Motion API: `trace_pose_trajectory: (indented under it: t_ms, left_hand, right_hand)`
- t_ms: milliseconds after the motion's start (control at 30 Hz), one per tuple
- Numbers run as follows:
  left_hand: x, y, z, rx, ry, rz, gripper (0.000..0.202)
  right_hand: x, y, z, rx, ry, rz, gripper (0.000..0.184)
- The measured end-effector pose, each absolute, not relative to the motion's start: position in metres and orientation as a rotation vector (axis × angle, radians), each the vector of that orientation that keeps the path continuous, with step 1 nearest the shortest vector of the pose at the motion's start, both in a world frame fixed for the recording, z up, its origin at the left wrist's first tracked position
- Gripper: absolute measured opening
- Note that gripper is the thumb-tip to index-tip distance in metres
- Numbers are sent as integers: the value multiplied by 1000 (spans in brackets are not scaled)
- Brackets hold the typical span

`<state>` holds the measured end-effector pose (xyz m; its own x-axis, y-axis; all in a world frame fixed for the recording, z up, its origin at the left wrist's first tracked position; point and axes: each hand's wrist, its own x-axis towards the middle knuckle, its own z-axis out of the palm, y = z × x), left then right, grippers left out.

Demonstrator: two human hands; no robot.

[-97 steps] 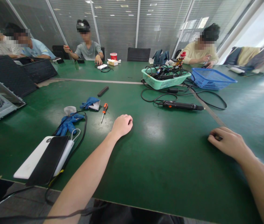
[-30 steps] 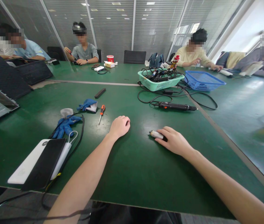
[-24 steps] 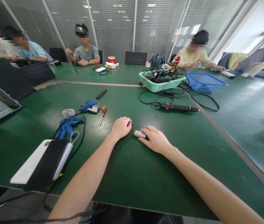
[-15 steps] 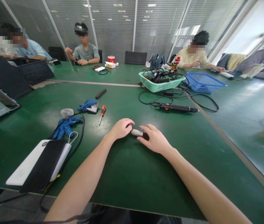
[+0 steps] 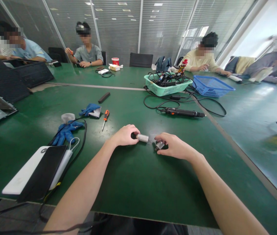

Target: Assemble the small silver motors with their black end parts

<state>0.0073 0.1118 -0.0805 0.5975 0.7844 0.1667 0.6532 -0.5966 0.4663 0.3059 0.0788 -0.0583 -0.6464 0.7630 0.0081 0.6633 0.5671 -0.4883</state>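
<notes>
My left hand is closed around the black end of a silver metal cylinder, whose bare metal part points right. A short gap away, my right hand grips a second, shorter-looking silver cylinder between thumb and fingers. This one is tilted, its dark end towards me, and partly covered by the fingers. Both pieces are low over the green table; I cannot tell whether they touch it. Beyond my left hand lies a screwdriver with an orange and black handle.
Blue gloves, a white phone-like slab and a black one lie left. An electric screwdriver with its cable lies ahead, before a green basket of tools and a blue basket. Several people sit around the table.
My right hand has moved right, away from my left, and now shows a silver piece in its fingers. My left hand now holds the other cylinder by its black end.
</notes>
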Motion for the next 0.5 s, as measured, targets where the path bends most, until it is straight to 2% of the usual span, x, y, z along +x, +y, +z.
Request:
trace_pose_trajectory:
  t_ms: [167, 500]
  left_hand:
    - [20, 110, -86, 2473, 1141, 578, 22]
    - [36, 105, -94, 2466, 1188, 660, 24]
  right_hand:
    - [299, 76, -57, -1232, -2601, 676, 23]
    - [276, 63, -66, -1197, -2548, 563, 23]
